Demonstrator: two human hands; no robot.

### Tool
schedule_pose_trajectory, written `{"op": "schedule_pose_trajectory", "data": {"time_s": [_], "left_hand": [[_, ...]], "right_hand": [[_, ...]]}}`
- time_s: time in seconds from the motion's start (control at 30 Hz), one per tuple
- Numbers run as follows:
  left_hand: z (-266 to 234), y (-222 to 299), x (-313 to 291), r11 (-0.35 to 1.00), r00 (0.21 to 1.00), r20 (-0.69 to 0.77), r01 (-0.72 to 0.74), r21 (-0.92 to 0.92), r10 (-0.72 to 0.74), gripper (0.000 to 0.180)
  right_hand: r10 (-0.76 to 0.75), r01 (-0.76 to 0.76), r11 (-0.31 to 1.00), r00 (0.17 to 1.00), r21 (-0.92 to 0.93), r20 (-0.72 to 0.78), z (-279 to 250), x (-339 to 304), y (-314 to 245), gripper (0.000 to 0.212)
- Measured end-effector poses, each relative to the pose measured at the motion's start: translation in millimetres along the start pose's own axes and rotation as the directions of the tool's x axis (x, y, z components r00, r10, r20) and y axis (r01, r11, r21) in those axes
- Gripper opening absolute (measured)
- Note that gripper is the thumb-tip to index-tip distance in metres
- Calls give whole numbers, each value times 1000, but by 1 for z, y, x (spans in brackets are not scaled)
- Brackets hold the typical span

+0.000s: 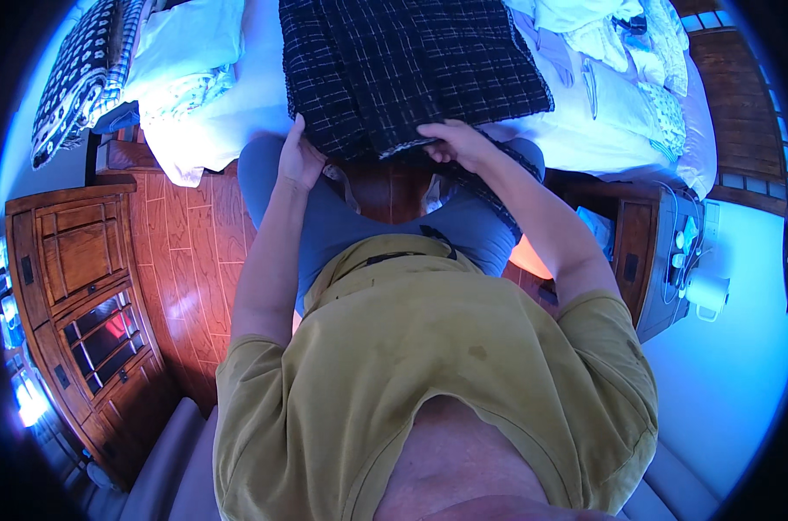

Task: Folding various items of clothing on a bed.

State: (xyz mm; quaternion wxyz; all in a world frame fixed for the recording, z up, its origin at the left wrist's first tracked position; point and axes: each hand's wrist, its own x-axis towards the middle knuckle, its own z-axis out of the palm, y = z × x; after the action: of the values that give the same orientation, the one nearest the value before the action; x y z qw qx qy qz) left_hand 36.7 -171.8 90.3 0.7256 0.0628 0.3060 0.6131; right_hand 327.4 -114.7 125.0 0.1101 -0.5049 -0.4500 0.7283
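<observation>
A black checked cloth [411, 65] with thin white grid lines lies spread over the front of the bed, its near edge toward my lap. Whether it is a garment I cannot tell. My right hand [459, 146] pinches that near edge between thumb and curled fingers. At the cloth's left corner is my left hand [304, 163], thumb stretched upward and apart from the fingers, close against the fabric. A strip of similar dark fabric hangs below my right hand, beside my right thigh.
The bed [190, 143] bears folded pale clothes [186, 43] on the left and a pile of light clothes [633, 65] on the right. A wooden cabinet [82, 260] stands left on the wood floor [181, 252]. At right are a bedside cabinet [634, 247] and a white kettle [706, 291].
</observation>
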Motion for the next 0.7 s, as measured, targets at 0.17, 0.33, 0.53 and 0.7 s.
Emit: {"op": "schedule_pose_trajectory", "data": {"time_s": [0.17,0.33,0.53,0.7], "left_hand": [[1,2,0,987,999,-6,-43,157,44,42],[3,1,1,991,995,-89,-26,133,38,46],[4,3,-2,992,996,-89,-2,128,13,48],[4,1,-1,990,996,-87,30,136,-18,47]], "right_hand": [[-399,493,568,865,659,-304,-76,-57,-89,32],[-466,647,369,750,668,-470,-128,-69,-154,44],[-539,645,354,733,677,-416,-45,-84,-141,50],[-476,442,734,876,516,-75,-9,-101,-67,46]]}}
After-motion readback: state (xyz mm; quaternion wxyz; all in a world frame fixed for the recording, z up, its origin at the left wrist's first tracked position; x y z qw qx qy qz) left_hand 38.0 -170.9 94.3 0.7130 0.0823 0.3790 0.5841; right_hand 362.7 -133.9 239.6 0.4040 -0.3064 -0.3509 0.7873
